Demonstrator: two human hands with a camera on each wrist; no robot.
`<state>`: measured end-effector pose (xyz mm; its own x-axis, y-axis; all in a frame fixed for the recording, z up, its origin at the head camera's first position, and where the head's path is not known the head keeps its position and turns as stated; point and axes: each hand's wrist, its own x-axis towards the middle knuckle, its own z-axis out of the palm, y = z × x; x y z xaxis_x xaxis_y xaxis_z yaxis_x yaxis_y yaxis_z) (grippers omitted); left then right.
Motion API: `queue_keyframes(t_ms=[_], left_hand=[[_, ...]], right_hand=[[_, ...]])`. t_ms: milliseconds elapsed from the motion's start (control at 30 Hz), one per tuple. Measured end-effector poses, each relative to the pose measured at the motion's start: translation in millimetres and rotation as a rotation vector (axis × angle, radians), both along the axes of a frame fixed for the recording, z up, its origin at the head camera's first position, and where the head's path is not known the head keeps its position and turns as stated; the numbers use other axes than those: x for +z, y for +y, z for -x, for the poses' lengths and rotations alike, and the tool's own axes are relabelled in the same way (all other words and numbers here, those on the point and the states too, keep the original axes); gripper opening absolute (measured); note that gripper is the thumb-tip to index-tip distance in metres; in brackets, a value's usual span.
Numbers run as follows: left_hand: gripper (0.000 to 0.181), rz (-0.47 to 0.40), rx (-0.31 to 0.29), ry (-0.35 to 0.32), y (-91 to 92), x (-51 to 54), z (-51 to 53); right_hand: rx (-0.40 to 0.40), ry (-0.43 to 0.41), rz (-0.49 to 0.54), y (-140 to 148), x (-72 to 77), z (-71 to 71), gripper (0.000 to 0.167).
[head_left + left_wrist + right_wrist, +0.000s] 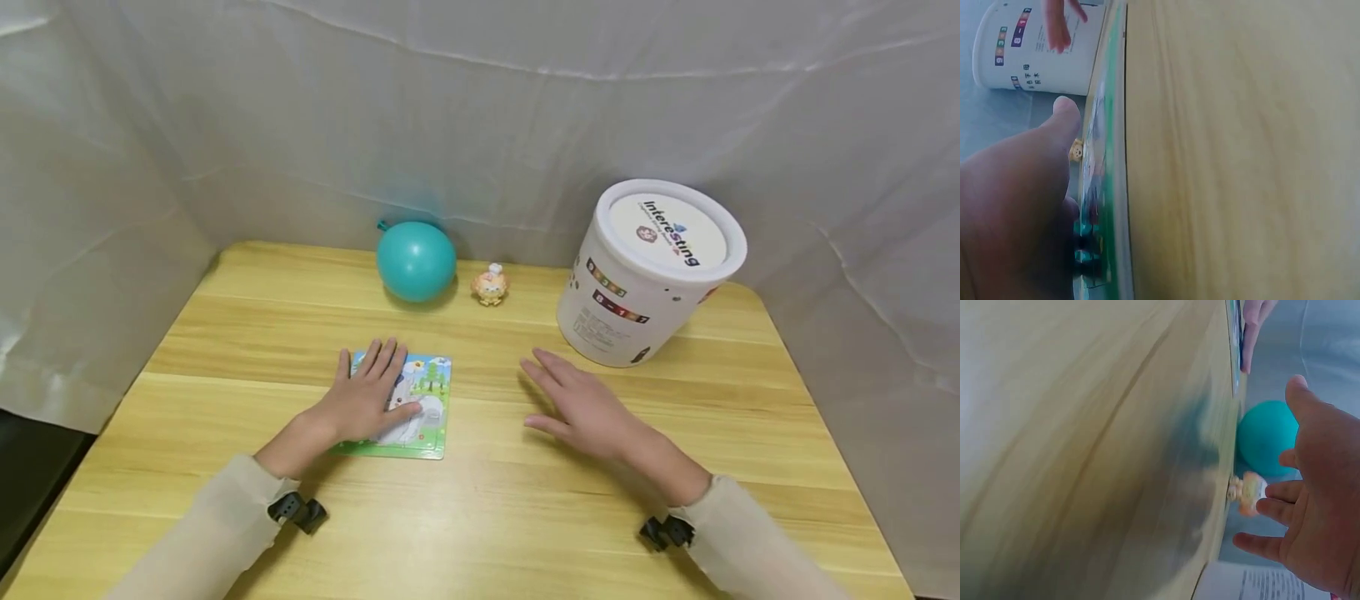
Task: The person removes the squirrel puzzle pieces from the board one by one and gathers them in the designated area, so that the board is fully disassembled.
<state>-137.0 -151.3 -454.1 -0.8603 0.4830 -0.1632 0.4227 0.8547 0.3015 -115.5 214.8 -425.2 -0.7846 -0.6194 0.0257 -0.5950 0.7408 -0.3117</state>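
My left hand [367,400] rests flat, fingers spread, on a square picture puzzle board [433,375] with trees and a pale animal; the hand covers its left part. In the left wrist view the board [1110,125] appears edge-on, lying on the wood, with the thumb above it. My right hand [585,408] hovers over the table with its fingers extended and holds nothing. The right wrist view shows that hand [1322,494] apart from the wood, its shadow below. Ahead of it stand a teal balloon [416,261] and a small chick-like figurine [491,286].
A large white lidded bucket [645,283] stands at the back right, beyond my right hand. Grey cloth [480,125] hangs behind the wooden table [480,525] and along both sides. Dark bands [296,510] sit at the wrists.
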Motion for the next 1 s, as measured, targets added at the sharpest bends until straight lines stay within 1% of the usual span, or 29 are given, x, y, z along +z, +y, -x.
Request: queue_keyframes(t_ms=[100, 300, 400, 533, 600, 733, 800, 900, 1000], left_hand=[[0.098, 0.013, -0.004, -0.007, -0.2, -0.9, -0.5], [0.101, -0.008, -0.011, -0.010, 0.4, -2.4, -1.5], [0.102, -0.026, -0.008, -0.011, 0.5, -3.7, -1.7], [0.104, -0.012, -0.011, -0.009, 0.8, -6.6, -1.9], [0.104, -0.013, -0.012, -0.011, 0.8, -7.1, -2.0], [0.103, -0.019, -0.015, -0.020, 1.0, -5.2, -2.5], [0.103, -0.007, -0.015, -0.024, 1.1, -4.4, -2.7], [0.103, -0.020, -0.018, -0.017, 1.5, -4.4, -2.8], [0.103, -0.021, -0.020, -0.019, 1.8, -4.8, -2.5]], right_hand=[[0.003, -0.029, 0.013, -13, -1.4, 4.8, 0.079], [-0.001, -0.070, 0.063, -42, -5.5, 16.0, 0.074], [-0.034, -0.101, 0.090, -58, -7.9, 21.2, 0.069], [-0.085, -0.139, 0.136, -78, -11.1, 28.5, 0.060], [-0.109, -0.156, 0.174, -87, -13.1, 32.9, 0.054], [-0.144, -0.199, 0.290, -102, -18.7, 42.2, 0.040], [-0.157, -0.221, 0.330, -108, -22.1, 46.3, 0.035], [-0.155, -0.227, 0.340, -115, -27.6, 51.8, 0.031], [-0.153, -0.225, 0.321, -122, -30.1, 55.2, 0.029]])
